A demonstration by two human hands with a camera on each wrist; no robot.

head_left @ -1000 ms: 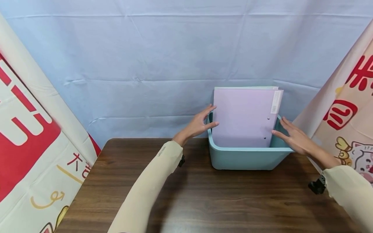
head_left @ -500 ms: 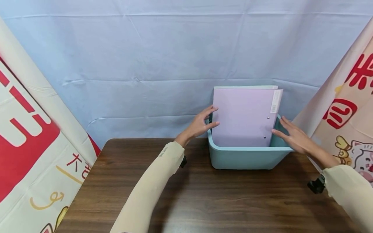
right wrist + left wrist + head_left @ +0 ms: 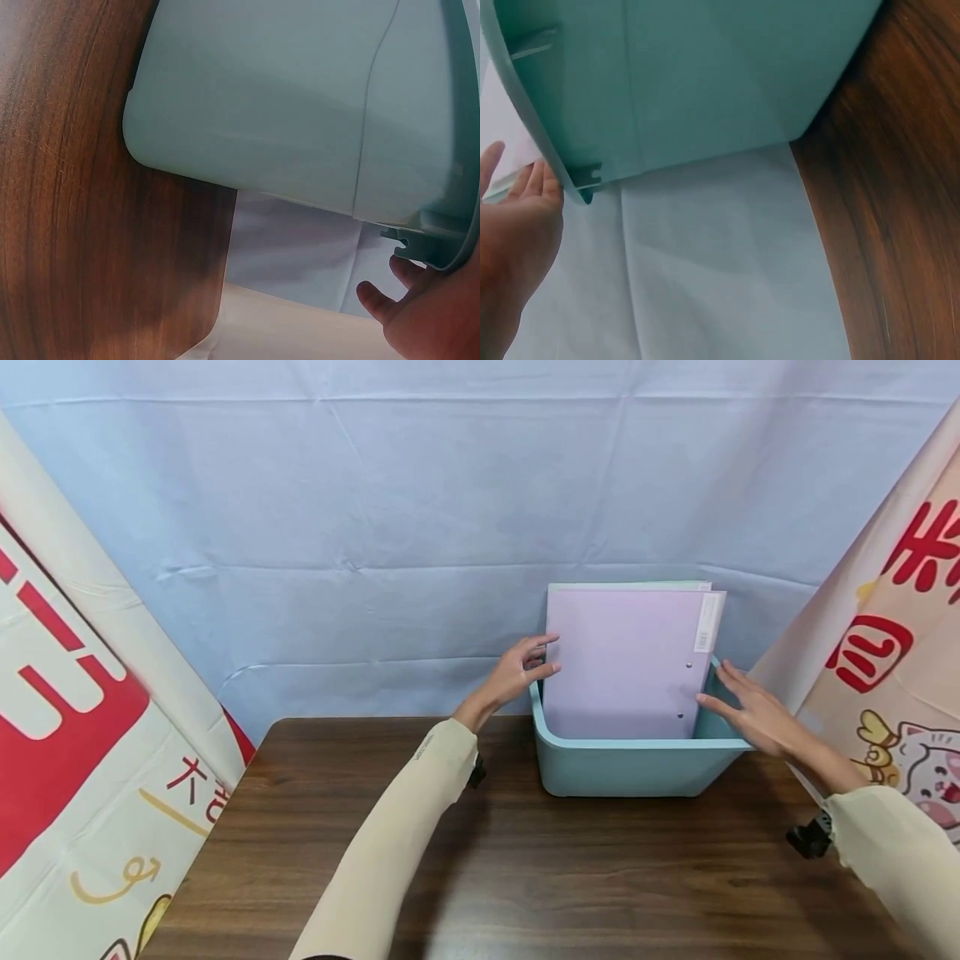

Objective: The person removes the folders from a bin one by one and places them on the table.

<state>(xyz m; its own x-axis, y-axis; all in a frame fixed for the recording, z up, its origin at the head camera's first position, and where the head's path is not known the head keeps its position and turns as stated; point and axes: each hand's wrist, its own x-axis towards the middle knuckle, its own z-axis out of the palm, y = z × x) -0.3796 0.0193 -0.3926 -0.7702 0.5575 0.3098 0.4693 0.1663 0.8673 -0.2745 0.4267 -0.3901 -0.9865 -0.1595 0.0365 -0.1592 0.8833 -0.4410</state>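
Observation:
A teal bin [image 3: 637,768] stands at the table's back right, holding upright folders; the front one is a lilac folder [image 3: 622,660] with a white label and two rivets. A pale green edge shows behind it. The left hand [image 3: 517,672] is at the folders' left edge, fingers spread and slightly bent; in the left wrist view, the hand [image 3: 525,232] reaches over the bin's rim beside a pale sheet. The right hand [image 3: 757,714] lies over the bin's right rim, thumb towards the folder. In the right wrist view, fingertips of the hand [image 3: 431,304] show beyond the bin's rim.
The brown wooden table [image 3: 525,877] extends left and forward of the bin. A light blue cloth [image 3: 375,527] hangs behind it. Printed cloths with red characters hang at the left [image 3: 82,710] and right [image 3: 892,693].
The left hand has shifted slightly at the folders' left edge, its fingers a little more bent. The right hand, folders and bin hold nearly the same place; the head view has moved slightly.

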